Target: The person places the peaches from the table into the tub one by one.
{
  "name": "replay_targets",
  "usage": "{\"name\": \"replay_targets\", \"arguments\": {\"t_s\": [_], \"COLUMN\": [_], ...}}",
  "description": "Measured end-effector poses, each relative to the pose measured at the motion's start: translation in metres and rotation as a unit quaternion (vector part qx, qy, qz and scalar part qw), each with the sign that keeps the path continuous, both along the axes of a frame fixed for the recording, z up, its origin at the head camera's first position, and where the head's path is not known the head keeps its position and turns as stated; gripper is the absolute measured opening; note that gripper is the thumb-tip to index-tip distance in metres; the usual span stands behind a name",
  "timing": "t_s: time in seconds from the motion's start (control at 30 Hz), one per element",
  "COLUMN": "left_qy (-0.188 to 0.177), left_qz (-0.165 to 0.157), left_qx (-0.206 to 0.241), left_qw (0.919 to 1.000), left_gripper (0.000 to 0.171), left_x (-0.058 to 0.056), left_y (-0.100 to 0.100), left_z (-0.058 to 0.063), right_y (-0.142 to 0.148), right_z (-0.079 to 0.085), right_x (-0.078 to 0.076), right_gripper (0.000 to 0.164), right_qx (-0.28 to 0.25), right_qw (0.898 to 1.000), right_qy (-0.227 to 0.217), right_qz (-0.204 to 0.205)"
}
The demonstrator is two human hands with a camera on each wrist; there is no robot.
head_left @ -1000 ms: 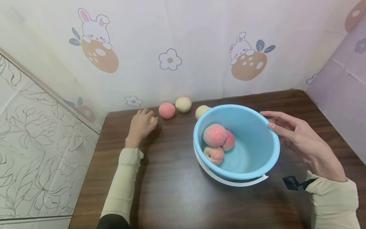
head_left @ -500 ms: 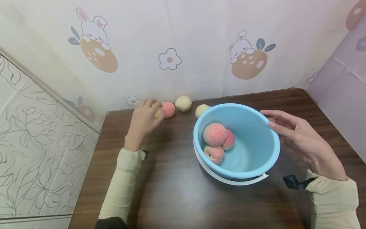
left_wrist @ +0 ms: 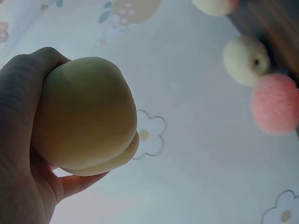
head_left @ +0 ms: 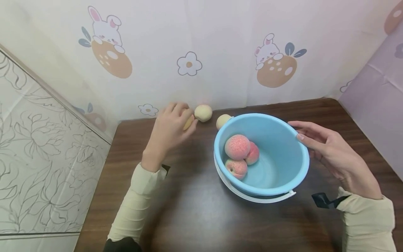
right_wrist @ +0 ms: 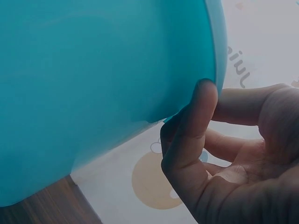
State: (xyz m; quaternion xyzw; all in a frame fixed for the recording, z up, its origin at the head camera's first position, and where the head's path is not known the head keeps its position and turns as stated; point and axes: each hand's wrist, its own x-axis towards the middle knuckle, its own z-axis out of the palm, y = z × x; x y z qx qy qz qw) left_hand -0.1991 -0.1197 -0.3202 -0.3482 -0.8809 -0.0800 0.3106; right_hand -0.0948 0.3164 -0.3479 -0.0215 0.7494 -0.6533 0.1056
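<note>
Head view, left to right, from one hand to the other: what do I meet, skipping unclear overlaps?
Left hand gripping a yellow peach → pale peach → blue bucket → right hand.

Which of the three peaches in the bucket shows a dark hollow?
The lowest peach in the head view; neither the topmost peach nor the rightmost peach shows one on its visible side.

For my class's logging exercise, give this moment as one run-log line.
left hand: holds yellowish peach | right hand: holds blue bucket by rim | bucket: three pink peaches | table: two pale peaches, one pink peach
</note>
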Motion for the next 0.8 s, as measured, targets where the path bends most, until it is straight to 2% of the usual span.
{"name": "replay_targets", "arguments": {"t_s": [0.2,0.43,0.63,0.8], "left_qy": [0.014,0.027,0.061,0.066], "left_qz": [-0.021,-0.055,-0.081,-0.130], "left_qx": [-0.011,-0.012,-0.011,-0.009], "left_qw": [0.9996,0.9980,0.9948,0.9893], "left_gripper": [0.022,0.021,0.018,0.016], "left_x": [0.012,0.024,0.033,0.041], "left_y": [0.011,0.029,0.044,0.057], "left_z": [0.010,0.018,0.021,0.021], "right_y": [0.002,0.001,0.001,0.000], "right_z": [-0.003,-0.002,-0.001,0.000], "right_x": [0.000,0.001,0.000,0.001], "right_gripper": [0.048,0.047,0.047,0.046], "right_qx": [-0.025,-0.022,-0.016,-0.006], "right_qw": [1.000,1.000,1.000,1.000], "right_qy": [0.008,0.008,0.006,0.003], "right_qz": [0.011,0.008,0.005,0.002]}}
